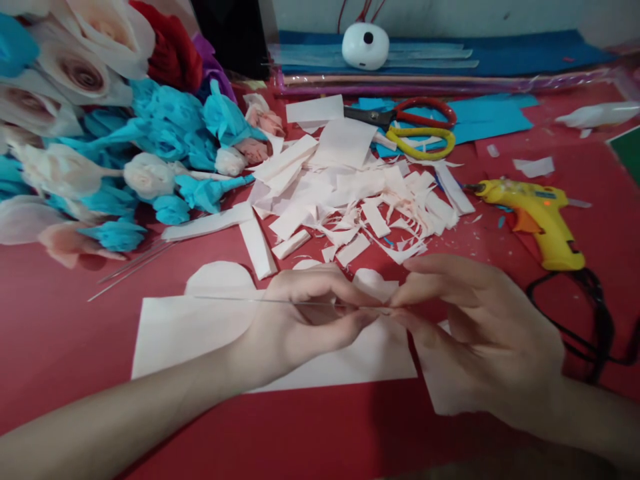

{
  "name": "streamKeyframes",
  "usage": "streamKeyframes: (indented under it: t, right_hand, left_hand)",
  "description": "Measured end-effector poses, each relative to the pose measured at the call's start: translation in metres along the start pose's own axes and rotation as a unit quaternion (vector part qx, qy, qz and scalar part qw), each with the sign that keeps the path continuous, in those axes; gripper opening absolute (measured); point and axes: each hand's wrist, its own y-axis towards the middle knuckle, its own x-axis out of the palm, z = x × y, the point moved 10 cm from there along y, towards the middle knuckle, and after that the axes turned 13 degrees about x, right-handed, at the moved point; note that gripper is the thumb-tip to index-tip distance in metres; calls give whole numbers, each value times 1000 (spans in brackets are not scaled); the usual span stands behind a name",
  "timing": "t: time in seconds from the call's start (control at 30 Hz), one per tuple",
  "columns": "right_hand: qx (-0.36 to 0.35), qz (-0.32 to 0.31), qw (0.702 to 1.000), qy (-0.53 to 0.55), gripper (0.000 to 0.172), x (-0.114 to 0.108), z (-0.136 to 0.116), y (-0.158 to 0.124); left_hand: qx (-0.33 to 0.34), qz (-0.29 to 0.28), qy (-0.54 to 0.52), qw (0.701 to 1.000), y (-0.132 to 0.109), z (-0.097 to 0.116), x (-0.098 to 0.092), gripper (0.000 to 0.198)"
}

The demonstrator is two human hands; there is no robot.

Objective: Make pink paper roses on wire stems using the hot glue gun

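Observation:
A thin wire [230, 300] runs level across the middle of the head view. My left hand [310, 313] is closed on it, thumb and fingers pinching near its right part. Close to the wire's right end, my right hand [470, 327] pinches with thumb and forefinger; its fingertips nearly meet those of my left. What exactly sits between the fingertips is too small to make out. Below both hands lies a pale sheet of paper [170, 340], with a rounded pale piece [220, 277] behind it. Another pale piece [440, 387] shows partly under my right hand.
Pale paper scraps [350, 187] are heaped beyond the hands, with red-and-yellow-handled scissors [420, 130] behind. A yellow glue gun [535, 217] and its black cord [600, 327] lie at right. Paper flowers [165, 127] crowd the left. Several loose wires [130, 267] lie before them.

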Motion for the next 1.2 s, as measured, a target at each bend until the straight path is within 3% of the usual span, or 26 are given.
streamKeyframes:
  t: [0.13, 0.27, 0.47, 0.7, 0.87, 1.07, 1.2]
  right_hand:
    - [54, -3, 998, 31, 40, 0, 9, 4]
    - [56, 7, 998, 28, 24, -2, 6, 8]
    - [128, -63, 984, 106, 6, 10, 21, 8]
    - [162, -100, 962, 197, 35, 20, 25, 11]
    - [164, -46, 950, 261, 14, -4, 28, 17]
    - [162, -76, 922, 344, 16, -13, 18, 17]
    - [149, -81, 921, 349, 16, -16, 13, 16]
  left_hand:
    - [3, -1, 15, 1000, 1, 3, 0, 10]
    - [-9, 9, -12, 1000, -1, -1, -1, 10]
    - [6, -3, -25, 1000, -2, -2, 3, 11]
    - [29, 4, -2, 1000, 2, 4, 2, 10]
    - [4, 18, 5, 1000, -1, -1, -1, 1]
    - [8, 14, 59, 998, 0, 4, -2, 5]
    - [13, 18, 88, 996, 1, 9, -3, 8]
